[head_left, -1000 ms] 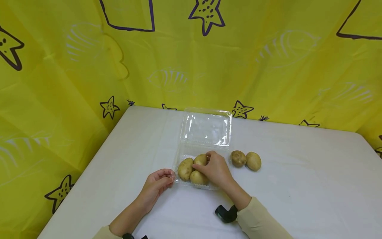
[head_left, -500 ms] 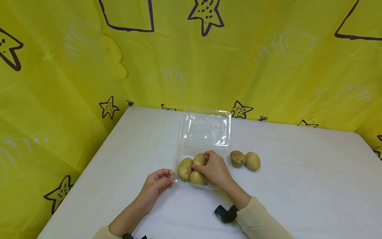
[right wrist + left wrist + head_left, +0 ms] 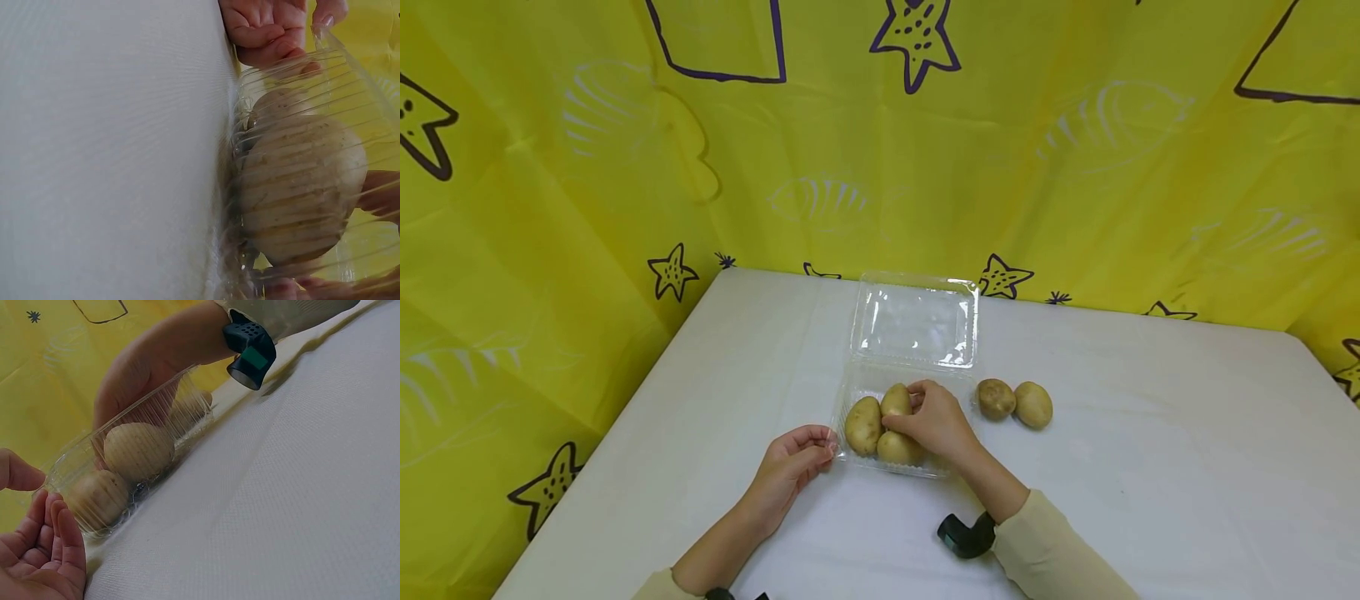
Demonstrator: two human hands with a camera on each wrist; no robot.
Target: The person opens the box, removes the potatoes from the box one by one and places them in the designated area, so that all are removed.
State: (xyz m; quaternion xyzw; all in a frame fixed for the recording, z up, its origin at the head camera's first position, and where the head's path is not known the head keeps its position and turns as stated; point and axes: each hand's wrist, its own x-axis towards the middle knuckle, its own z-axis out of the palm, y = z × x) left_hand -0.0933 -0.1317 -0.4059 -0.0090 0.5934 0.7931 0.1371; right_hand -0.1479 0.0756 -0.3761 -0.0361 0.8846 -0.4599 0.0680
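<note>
An uncovered clear plastic clamshell container [image 3: 958, 385] lies on the table, its lid [image 3: 917, 325] folded back. My left hand [image 3: 792, 458] pinches the rim at its near left corner between thumb and fingers. Inside sit a left potato [image 3: 863, 427], a front potato [image 3: 898, 448] and a back potato [image 3: 896, 399]. My right hand [image 3: 942, 423] reaches in and holds the back potato between thumb and fingers. Through the ribbed wall, the left wrist view shows potatoes [image 3: 139, 450] and another potato [image 3: 192, 407] farther along; whether that one is inside, I cannot tell.
A browner potato [image 3: 996, 399] and a paler potato [image 3: 1033, 406] lie side by side on the white tablecloth [image 3: 1150, 467], just right of the container. A yellow curtain [image 3: 820, 125] with starfish prints hangs behind and to the left of the table.
My right hand has shifted slightly left, moving the back potato toward the left one. The left hand keeps its hold on the container's corner.
</note>
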